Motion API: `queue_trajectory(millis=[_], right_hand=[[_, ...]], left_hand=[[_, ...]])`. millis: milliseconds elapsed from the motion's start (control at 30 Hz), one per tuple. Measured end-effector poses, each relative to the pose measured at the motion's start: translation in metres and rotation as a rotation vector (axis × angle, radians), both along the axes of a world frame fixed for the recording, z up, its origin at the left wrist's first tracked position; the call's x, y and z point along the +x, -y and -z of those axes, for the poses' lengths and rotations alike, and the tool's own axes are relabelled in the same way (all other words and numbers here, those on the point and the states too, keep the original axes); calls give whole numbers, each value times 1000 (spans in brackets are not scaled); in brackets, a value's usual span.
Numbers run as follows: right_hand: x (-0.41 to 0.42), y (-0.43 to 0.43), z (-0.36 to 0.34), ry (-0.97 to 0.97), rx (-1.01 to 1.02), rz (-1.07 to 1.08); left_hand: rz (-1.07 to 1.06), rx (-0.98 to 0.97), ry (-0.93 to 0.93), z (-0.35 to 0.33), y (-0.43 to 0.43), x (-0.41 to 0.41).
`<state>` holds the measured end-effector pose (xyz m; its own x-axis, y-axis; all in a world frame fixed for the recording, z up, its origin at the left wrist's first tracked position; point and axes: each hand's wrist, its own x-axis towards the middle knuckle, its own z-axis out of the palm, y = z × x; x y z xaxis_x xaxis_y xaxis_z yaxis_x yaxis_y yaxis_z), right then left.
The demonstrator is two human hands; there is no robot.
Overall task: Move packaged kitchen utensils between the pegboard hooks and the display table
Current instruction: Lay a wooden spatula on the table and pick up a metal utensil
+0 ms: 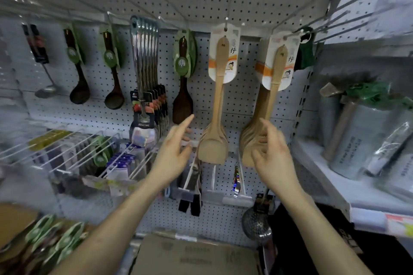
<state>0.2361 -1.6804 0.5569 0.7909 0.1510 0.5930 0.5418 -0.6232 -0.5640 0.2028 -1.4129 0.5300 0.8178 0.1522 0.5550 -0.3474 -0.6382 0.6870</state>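
Both hands are raised before the pegboard (201, 2) at frame centre. The left hand (173, 152) is held open with fingers spread and nothing is gripped. The right hand (273, 156) is likewise open and empty, in front of the blades of the right spatula bunch (277, 87); contact cannot be determined. Two bunches of wooden spatulas are hung on hooks, the left spatula bunch (218, 105) at centre. Three dark spoons (77, 87) are hung further left. Spatulas within each bunch are stacked and cannot be counted. Green-carded packs (55, 241) at lower left are blurred and cut off.
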Motion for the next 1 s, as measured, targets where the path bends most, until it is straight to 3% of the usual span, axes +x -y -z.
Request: queue_trajectory(millis=[133,267,567,767,1000], right_hand=[[-48,-43,51,83,-65,-227],[-87,-104,106,87,-205,-428],[-204,-277,184,52,-539,-764],[-295,-398,210,115,-726,-913],[-359,-500,230,26,-728,-1009]], left_hand=[[-174,23,-53,63,-14,-71],[-412,166,-203,114,-39,-154],[-981,435,-587,157,-135,-341],[-1149,405,-745,186,-212,-448],[-1233,265,-920,212,-281,-523]])
